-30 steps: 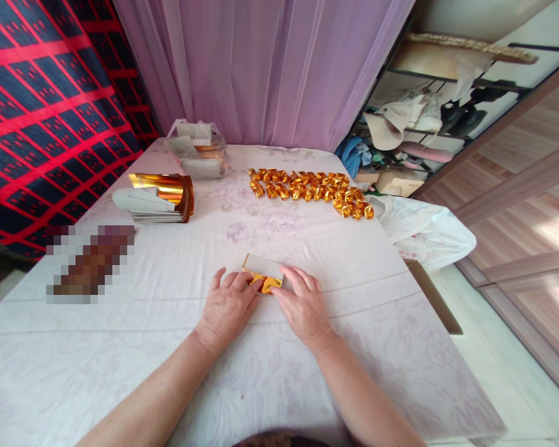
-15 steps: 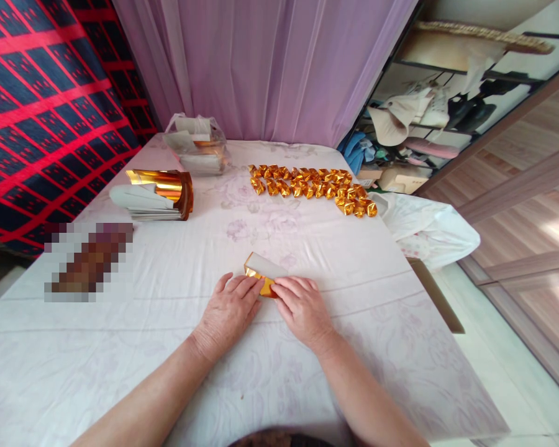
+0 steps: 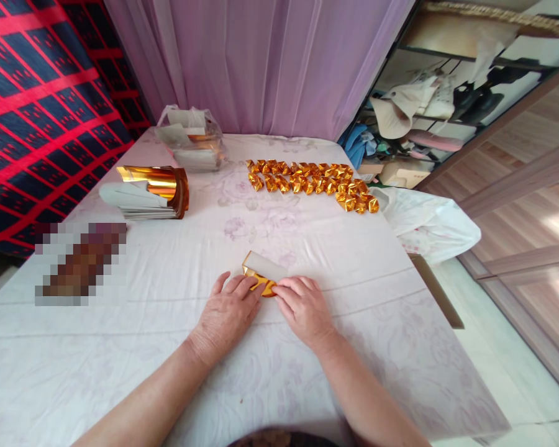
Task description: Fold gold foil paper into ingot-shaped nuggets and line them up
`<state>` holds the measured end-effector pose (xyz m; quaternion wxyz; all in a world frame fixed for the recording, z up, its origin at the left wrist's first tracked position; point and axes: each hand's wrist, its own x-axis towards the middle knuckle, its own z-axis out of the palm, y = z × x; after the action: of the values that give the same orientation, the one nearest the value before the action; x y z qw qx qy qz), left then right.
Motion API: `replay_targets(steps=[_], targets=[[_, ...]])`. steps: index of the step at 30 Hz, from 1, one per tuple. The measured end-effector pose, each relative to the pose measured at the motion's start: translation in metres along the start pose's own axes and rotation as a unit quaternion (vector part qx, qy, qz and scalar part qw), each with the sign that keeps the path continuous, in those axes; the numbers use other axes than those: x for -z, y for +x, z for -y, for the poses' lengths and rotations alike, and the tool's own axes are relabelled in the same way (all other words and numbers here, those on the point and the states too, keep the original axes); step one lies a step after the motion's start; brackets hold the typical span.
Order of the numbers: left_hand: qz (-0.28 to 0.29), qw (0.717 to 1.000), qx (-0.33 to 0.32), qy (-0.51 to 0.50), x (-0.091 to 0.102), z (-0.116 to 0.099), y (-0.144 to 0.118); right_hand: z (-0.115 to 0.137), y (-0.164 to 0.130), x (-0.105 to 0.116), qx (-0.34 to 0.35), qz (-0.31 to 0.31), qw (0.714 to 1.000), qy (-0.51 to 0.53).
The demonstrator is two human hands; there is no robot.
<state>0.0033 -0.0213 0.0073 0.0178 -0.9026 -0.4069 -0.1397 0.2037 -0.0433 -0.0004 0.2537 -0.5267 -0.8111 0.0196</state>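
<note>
A small sheet of gold foil paper (image 3: pixel 261 273), white on its back, lies partly folded on the white cloth-covered table (image 3: pixel 177 347). My left hand (image 3: pixel 226 313) presses its fingertips on the paper's left part. My right hand (image 3: pixel 305 307) presses on its right part, fingers curled over the fold. Both hands rest on the table with the paper between them; the paper's near edge is hidden under the fingers.
Several folded gold pieces (image 3: pixel 310 183) lie in rows at the far right. A stack of gold foil sheets (image 3: pixel 151 192) sits at the left, a plastic bag of sheets (image 3: pixel 190 143) behind it. A white bag (image 3: pixel 431 223) hangs off the right edge. A pink curtain hangs behind the table.
My right hand's fingers have curled in over the paper and both hands have drawn closer together on it. The view has shifted slightly.
</note>
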Motion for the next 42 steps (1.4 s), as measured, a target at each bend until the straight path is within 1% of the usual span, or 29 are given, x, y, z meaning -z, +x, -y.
replay_targets(steps=[4, 13, 20, 28, 35, 42], targets=[[0.004, 1.000, -0.001, 0.006, 0.0007, 0.0001, 0.0003, -0.0024, 0.0001, -0.0001, -0.014, 0.004, 1.000, -0.004], [0.019, 1.000, -0.012, 0.020, 0.0000, 0.0005, -0.0004, -0.0059, 0.0017, 0.0024, 0.016, 0.001, 1.000, -0.005], [0.018, 1.000, -0.008, 0.013, -0.0010, 0.0008, -0.0010, -0.0063, 0.0012, -0.0001, 0.010, 0.015, 1.000, 0.000], [0.026, 1.000, -0.007, 0.004, -0.0001, 0.0025, -0.0007, -0.0062, 0.0010, -0.0022, 0.005, 0.001, 1.000, -0.009], [0.029, 0.999, -0.001, -0.013, 0.0001, 0.0028, -0.0008, -0.0001, 0.0051, -0.0052, -0.064, 0.001, 0.998, -0.008], [0.021, 1.000, -0.001, -0.019, 0.0009, 0.0024, -0.0003, 0.0024, 0.0055, -0.0049, -0.099, 0.011, 0.995, -0.013]])
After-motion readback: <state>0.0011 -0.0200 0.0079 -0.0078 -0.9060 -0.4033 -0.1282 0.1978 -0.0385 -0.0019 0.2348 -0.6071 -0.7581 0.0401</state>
